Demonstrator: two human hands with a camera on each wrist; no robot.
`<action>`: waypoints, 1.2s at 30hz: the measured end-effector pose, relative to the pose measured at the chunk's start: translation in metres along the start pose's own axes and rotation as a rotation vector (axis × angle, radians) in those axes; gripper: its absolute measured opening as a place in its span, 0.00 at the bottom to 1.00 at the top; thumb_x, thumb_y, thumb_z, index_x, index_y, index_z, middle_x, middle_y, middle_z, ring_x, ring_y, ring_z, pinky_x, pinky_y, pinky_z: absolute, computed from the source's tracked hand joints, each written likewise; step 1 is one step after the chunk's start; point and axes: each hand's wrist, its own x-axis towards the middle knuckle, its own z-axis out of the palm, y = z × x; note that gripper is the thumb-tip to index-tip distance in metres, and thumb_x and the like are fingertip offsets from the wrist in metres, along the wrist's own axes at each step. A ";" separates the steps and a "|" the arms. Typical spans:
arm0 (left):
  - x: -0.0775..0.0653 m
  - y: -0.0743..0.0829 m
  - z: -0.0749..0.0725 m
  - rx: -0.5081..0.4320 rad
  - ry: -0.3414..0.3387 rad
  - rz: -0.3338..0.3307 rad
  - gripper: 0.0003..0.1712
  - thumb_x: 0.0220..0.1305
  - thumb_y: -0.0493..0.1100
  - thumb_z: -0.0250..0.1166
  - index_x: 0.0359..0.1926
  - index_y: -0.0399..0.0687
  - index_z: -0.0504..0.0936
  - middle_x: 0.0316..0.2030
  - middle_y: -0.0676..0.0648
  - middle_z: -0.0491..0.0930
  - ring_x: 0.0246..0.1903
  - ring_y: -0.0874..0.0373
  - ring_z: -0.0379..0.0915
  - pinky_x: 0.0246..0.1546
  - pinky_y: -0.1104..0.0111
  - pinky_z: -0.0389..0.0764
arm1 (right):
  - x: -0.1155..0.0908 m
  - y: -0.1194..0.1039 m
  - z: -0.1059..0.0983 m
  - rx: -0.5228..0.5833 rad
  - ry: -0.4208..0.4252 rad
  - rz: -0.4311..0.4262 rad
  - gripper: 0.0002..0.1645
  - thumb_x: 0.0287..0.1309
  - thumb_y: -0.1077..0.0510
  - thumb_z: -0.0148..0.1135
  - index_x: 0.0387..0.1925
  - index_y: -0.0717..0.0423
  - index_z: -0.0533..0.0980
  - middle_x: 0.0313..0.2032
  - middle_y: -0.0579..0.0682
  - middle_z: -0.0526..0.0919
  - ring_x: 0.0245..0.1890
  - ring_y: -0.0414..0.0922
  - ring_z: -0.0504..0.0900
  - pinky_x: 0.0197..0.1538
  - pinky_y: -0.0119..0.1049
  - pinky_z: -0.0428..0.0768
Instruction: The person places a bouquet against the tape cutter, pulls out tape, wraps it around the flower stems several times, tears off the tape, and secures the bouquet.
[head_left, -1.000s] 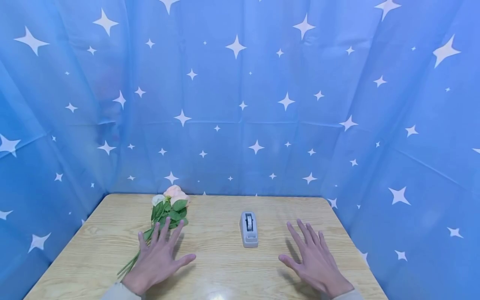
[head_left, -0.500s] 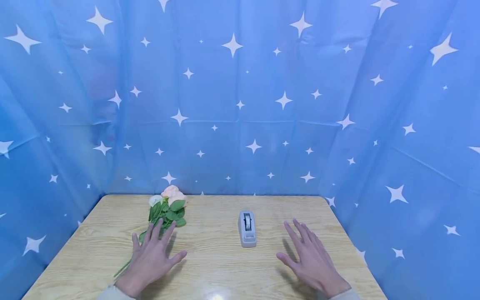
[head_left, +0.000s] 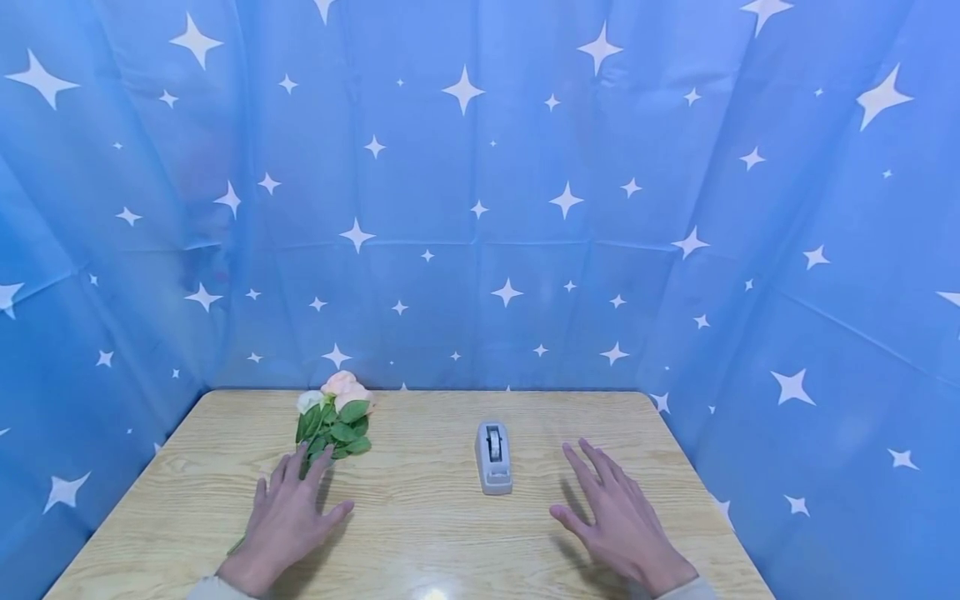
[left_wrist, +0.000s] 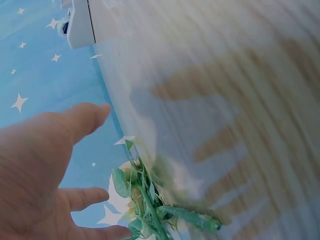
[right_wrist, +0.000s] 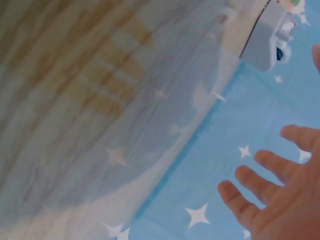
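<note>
A small bunch of flowers [head_left: 347, 429], pink and white blooms with green leaves, lies on the left of the table. My left hand [head_left: 288, 521] is over its stems with fingers spread, gripping nothing; the left wrist view shows the palm apart from the green stems [left_wrist: 150, 200]. Most of the stems are hidden behind that hand in the head view. A grey tape dispenser [head_left: 495, 458] with a roll of tape stands near the middle. To its right my right hand [head_left: 622, 525] hovers above the table with straight, spread fingers and holds nothing, as the right wrist view of this hand [right_wrist: 285, 185] also shows.
The light wood-grain table [head_left: 435, 533] has rounded far corners. A blue curtain [head_left: 450, 167] with white stars hangs behind it and along both sides. The tabletop is glossy and reflects the hands in the wrist views.
My left hand has shifted left and slightly nearer over the flower stems, covering more of them. The right hand has barely moved. The head view has turned slightly.
</note>
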 end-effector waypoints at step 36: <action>0.002 -0.030 -0.010 -0.058 -0.019 -0.173 0.48 0.72 0.48 0.83 0.75 0.18 0.70 0.54 0.15 0.77 0.49 0.25 0.83 0.40 0.38 0.90 | 0.003 -0.011 -0.001 0.025 0.047 -0.070 0.46 0.71 0.48 0.84 0.85 0.49 0.76 0.81 0.62 0.79 0.74 0.66 0.85 0.65 0.65 0.91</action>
